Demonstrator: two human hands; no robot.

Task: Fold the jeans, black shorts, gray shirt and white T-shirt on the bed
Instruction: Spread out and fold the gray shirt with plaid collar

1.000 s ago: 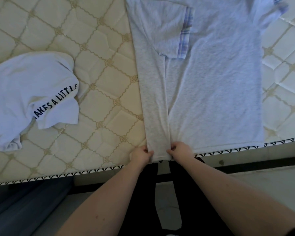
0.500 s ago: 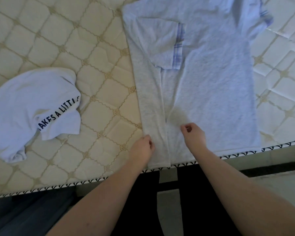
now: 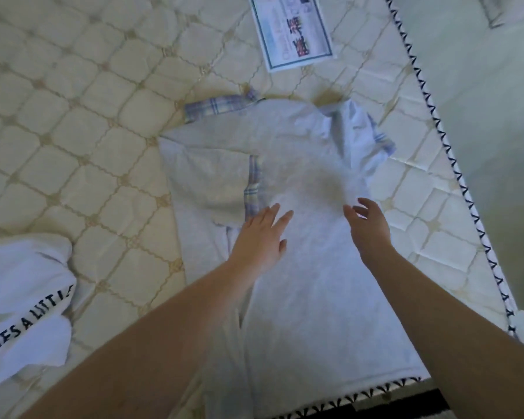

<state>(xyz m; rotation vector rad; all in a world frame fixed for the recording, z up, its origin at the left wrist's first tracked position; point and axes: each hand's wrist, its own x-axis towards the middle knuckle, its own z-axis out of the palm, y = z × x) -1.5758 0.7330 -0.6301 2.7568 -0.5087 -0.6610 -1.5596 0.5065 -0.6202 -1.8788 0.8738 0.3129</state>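
Neither hand grasps anything: the left hand (image 3: 259, 237) lies flat with straight, spread fingers on the gray shirt (image 3: 300, 267), and the right hand (image 3: 369, 231) has its fingers loosely extended and apart just above or barely on the fabric; whether it touches cannot be told. The two hands sit side by side near the middle of the shirt, the left at about 9 o'clock of the right.

The gray shirt is spread on the mattress (image 3: 88, 131), its hem toward 6 o'clock at the bed's near edge and its collar toward 12 o'clock. Its left side is folded inward, so that the sleeve with the plaid cuff (image 3: 253, 189) lies on the body of the shirt, just at 11 o'clock of the left hand. The other sleeve (image 3: 366, 140) lies crumpled at 1 o'clock of the right hand.

The white T-shirt (image 3: 25, 300), with dark lettering, lies bunched at 8 o'clock of the gray shirt, apart from it. A printed label (image 3: 291, 28) is on the mattress at 12 o'clock, beyond the collar
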